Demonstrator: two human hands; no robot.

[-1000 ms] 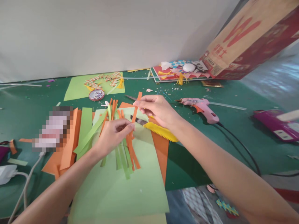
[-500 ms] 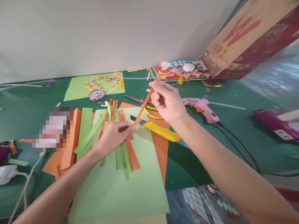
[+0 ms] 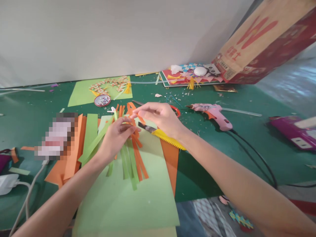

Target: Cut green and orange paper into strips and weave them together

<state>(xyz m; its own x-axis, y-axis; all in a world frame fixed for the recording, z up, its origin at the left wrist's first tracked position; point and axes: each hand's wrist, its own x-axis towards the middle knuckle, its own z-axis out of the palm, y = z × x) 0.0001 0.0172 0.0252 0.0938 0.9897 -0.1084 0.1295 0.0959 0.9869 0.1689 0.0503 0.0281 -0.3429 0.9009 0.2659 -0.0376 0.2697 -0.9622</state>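
Observation:
My left hand is closed over the bunch of paper strips and pinches an orange paper strip between thumb and fingers. The strip bends into a loop above the fingertips. My right hand reaches across from the right, its fingertips closed on the same strip close to the left fingers. Green paper strips and other orange strips lie below on a pale green sheet. Beneath my right wrist lies a yellow-handled cutter, its dark blade bare. My right hand partly hides scissors with a red handle.
A pink glue gun lies to the right with its black cord. On the left are a blurred phone and folded orange paper. Farther back sit a dish of small beads, a red tray and a paper bag.
My right hand has moved left and down toward my left hand, bringing the strip's upper end with it. The strip, stretched straight before, is now bent into a loop.

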